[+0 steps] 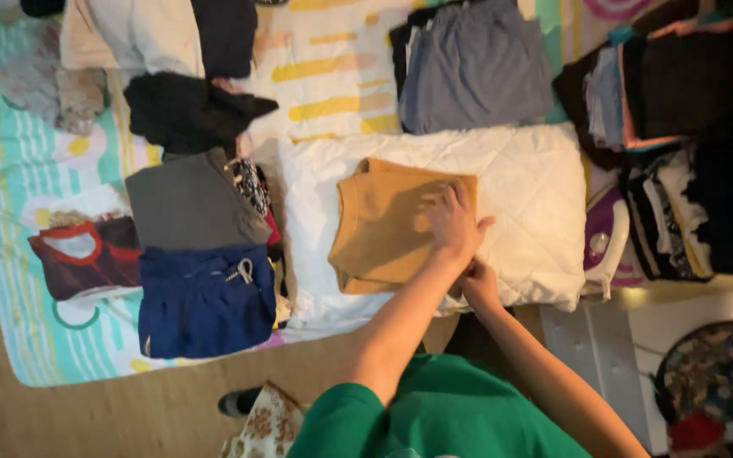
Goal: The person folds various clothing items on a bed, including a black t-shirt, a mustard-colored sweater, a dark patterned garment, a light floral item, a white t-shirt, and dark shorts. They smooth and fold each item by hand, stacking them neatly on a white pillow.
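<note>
A mustard-yellow folded garment (392,222) lies on the white quilted pad (536,203), just far and left of both hands, its long axis running near to far. The left hand (454,222) rests flat and open on its right edge, fingers spread. The right hand (478,284), nearer the body, seems to pinch the garment's near right corner, though I cannot tell for certain.

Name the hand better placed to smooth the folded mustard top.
Left, probably: the left hand lies flat on the mustard top, fingers spread. The right hand sits at the near edge of the white pad.
</note>
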